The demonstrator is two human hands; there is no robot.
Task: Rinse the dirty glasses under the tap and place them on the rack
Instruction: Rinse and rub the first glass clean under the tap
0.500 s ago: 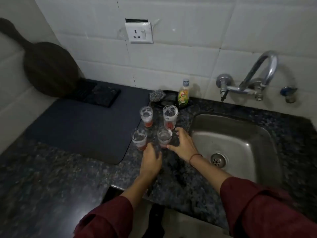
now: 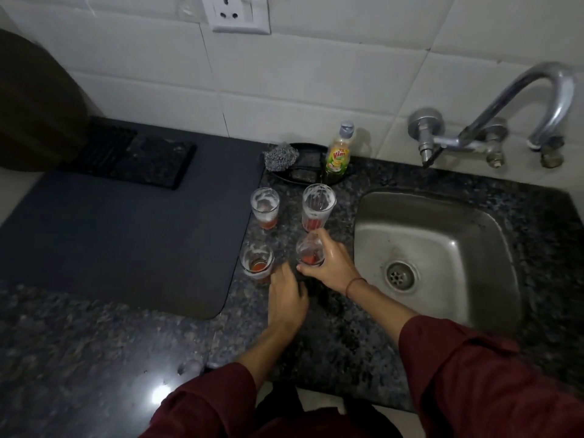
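Glass tumbler (image 2: 311, 251) sits tilted within the right hand (image 2: 332, 264), grip curled around it.

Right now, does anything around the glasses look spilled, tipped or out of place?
Only the front-right glass looks tilted, since the right hand grips it; red liquid sits in its bottom. The back-left glass, back-right glass and front-left glass stand upright. No spill shows on the granite counter.

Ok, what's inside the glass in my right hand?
A little reddish liquid sits at the bottom of the glass. The right hand wraps its right side, so that part of the inside is hidden.
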